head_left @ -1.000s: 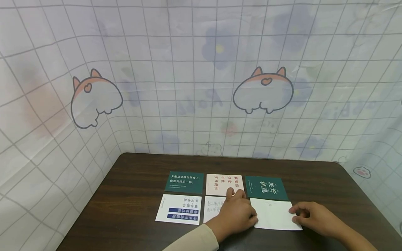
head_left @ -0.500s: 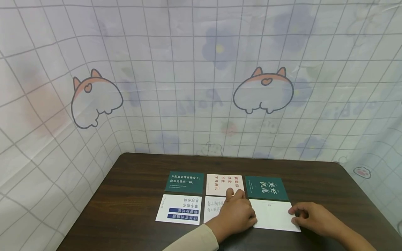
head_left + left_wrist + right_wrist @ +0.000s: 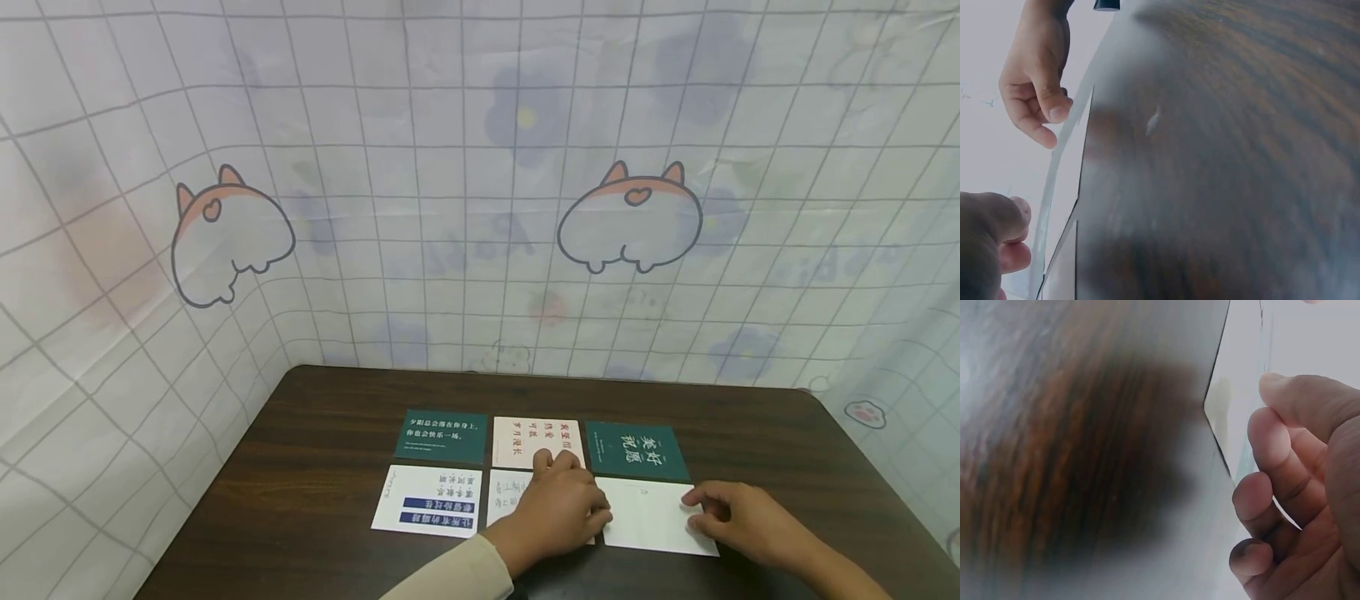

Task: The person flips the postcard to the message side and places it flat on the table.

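A blank-looking white card (image 3: 648, 521) lies in the near row at the right. My right hand (image 3: 738, 521) is at its right edge, thumb and fingers bent loosely, overlapping the card; in the right wrist view the fingertips (image 3: 1270, 434) show beside the card (image 3: 1225, 406) with nothing pinched. My left hand (image 3: 558, 508) lies over the handwritten card (image 3: 507, 496) in the middle, hiding much of it. Its fingertips reach the lower edge of a pale card with red characters (image 3: 525, 442), and its fingers are loosely bent.
A green card (image 3: 637, 450) lies behind the white one. At the left are another green card (image 3: 442, 450) and a white card with blue bands (image 3: 427, 500). The dark wooden table (image 3: 315, 467) meets a grid-patterned cloth (image 3: 420, 250) at the back and sides.
The white card has shifted slightly left and nearer. My right hand has moved a little left over its edge, and my left hand has slid slightly left.
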Motion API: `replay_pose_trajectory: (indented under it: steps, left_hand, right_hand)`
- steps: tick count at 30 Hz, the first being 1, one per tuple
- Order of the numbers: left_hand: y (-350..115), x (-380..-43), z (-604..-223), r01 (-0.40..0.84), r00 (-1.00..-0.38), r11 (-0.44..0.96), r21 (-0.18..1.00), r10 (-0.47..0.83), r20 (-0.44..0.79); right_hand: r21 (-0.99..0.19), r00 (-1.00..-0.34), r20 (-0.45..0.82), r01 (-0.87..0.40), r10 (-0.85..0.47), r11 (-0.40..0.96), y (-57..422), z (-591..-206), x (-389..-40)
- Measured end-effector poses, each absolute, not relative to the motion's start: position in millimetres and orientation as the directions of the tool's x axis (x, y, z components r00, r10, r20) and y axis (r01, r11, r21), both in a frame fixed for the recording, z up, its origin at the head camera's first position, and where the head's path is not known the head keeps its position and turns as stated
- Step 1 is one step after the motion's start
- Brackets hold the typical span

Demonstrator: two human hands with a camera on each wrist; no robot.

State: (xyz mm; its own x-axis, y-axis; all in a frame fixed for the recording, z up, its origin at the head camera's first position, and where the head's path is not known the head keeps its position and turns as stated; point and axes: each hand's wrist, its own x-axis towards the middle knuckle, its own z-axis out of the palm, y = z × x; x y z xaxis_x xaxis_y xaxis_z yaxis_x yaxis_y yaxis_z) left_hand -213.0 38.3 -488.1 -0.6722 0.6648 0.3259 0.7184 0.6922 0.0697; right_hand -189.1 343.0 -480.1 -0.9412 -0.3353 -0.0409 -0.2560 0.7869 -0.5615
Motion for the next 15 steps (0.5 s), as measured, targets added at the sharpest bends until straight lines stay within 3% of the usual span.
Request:
replay_pose_trajectory:
  steps: [15]
  left_hand:
    - [9, -219, -482, 0.719, -0.693, 0.683, 0.130, 0.687, 0.220]
  right_hand:
    - [-0.564, -0.916, -0.019, -0.322, -0.402, 0.760, 316, -477, -193]
